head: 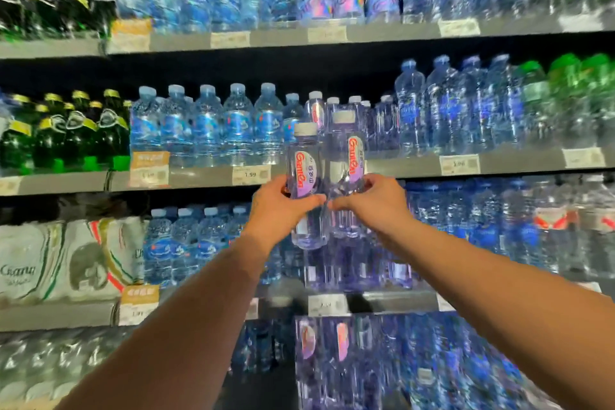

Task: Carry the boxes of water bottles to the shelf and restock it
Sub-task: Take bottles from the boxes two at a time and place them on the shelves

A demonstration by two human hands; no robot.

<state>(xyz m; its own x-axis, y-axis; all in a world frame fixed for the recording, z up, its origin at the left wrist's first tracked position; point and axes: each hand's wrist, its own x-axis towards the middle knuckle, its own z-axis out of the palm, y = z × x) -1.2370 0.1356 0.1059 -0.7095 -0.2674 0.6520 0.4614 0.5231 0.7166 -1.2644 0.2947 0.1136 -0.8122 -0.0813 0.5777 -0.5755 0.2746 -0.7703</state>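
ITEM: 2 water bottles, purple label, white caps, in hand at shelf face. L bottle (304, 160) held by left hand (281, 206), fingers and thumb wrapped round lower body. R bottle (346, 150) held by right hand (371, 201), same wrap, thumb across front. Bottles touch side by side and both hands are clamped, thumb tips nearly meeting between them. AXIS: both upright, caps up, labels facing out; R bottle sits a bit higher. TARGET: matching purple-label row (356, 106) on middle shelf (409, 166), straight behind and above the held pair, between blue-label bottles (206, 123) to the left and larger clear bottles (442, 103) to the right. RELATION: slot lies fwd and up from both hands. Bottle bases show below the shelf rail in this view, so prob. need a lift over the rail before pushing in; depth to shelf can't be read exactly. NEARER HAND: approx equal; R bottle lines up closer under the row, so judged first in. Front of row looks set back, room for the pair. BOXES: none in view. NEARBY: price tag (250, 174) on rail left of hands; more purple-label stock (352, 263) on shelf below. RISK: neighbours packed tight, a tilted entry could knock caps.
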